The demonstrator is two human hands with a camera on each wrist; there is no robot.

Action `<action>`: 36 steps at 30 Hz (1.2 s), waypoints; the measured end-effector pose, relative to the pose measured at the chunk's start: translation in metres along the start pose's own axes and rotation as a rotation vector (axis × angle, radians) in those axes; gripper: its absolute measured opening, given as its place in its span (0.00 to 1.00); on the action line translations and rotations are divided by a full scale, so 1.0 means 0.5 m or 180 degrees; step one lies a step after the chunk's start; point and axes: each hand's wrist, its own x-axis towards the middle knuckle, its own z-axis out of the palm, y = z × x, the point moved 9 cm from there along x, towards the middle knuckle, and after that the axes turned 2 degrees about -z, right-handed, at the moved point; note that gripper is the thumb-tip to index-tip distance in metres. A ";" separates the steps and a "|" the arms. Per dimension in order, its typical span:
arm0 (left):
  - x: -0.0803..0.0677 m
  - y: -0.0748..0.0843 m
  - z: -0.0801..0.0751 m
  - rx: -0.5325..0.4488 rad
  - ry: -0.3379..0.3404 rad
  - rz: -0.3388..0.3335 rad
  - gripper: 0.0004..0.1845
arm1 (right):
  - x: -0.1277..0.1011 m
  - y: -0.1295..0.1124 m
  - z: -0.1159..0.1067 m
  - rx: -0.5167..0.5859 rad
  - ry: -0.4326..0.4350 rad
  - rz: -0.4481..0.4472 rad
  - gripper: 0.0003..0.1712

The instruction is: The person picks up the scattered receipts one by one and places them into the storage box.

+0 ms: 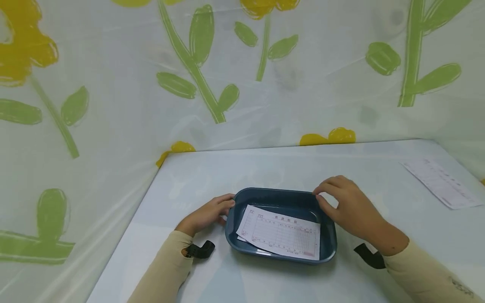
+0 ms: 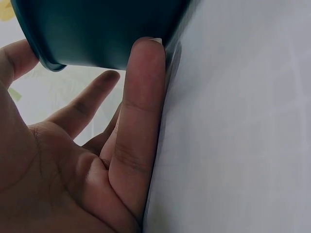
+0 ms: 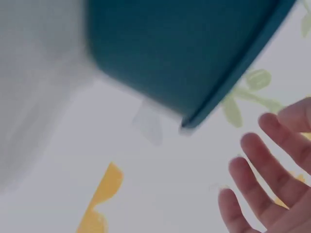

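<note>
A dark blue tray (image 1: 250, 195) stands on the table in the head view, with a printed receipt slip (image 1: 280, 231) inside it. The edge of another paper shows under that slip. My left hand (image 1: 207, 215) is at the tray's left end; the left wrist view shows the thumb (image 2: 17, 60) at the rim and the little finger (image 2: 141, 97) against the outer wall. Near the far right corner is my right hand (image 1: 350, 208), thumb and forefinger bent toward each other. In the right wrist view its fingers (image 3: 262, 170) hold nothing and stand apart from the tray.
Another printed slip (image 1: 441, 183) lies on the table (image 1: 212, 168) at the far right. A white cloth with printed flowers (image 1: 121, 84) hangs behind and to the left. Black bands (image 1: 201, 250) are on both wrists.
</note>
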 end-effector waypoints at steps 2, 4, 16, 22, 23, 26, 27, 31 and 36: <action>0.001 0.001 -0.001 0.0021 0.0011 -0.0017 0.30 | -0.006 0.021 -0.016 -0.0020 0.0047 0.0147 0.11; 0.001 0.001 -0.004 0.0036 0.0032 -0.0046 0.30 | -0.013 0.042 -0.029 -0.0044 0.0060 0.0275 0.13; 0.006 -0.009 -0.001 0.0001 0.0064 -0.0097 0.30 | -0.074 0.168 -0.062 -0.0415 -0.0110 0.0610 0.26; 0.004 -0.017 0.002 0.0007 0.0043 -0.0106 0.31 | -0.105 0.232 -0.071 -0.0554 -0.0181 0.0676 0.25; 0.003 -0.017 0.002 0.0009 0.0044 -0.0098 0.31 | -0.109 0.242 -0.072 -0.0567 -0.0195 0.0703 0.25; 0.003 -0.016 0.000 0.0008 0.0060 -0.0075 0.30 | -0.117 0.270 -0.071 -0.0591 -0.0230 0.0777 0.24; 0.003 -0.016 0.000 0.0007 0.0056 -0.0070 0.30 | -0.120 0.279 -0.071 -0.0599 -0.0227 0.0797 0.24; 0.003 -0.018 0.004 -0.0018 -0.0006 -0.0056 0.30 | -0.133 0.312 -0.071 -0.0660 -0.0203 0.0849 0.22; 0.004 -0.015 0.007 -0.0007 -0.0034 -0.0010 0.30 | -0.152 0.359 -0.066 -0.0679 -0.0371 0.1101 0.22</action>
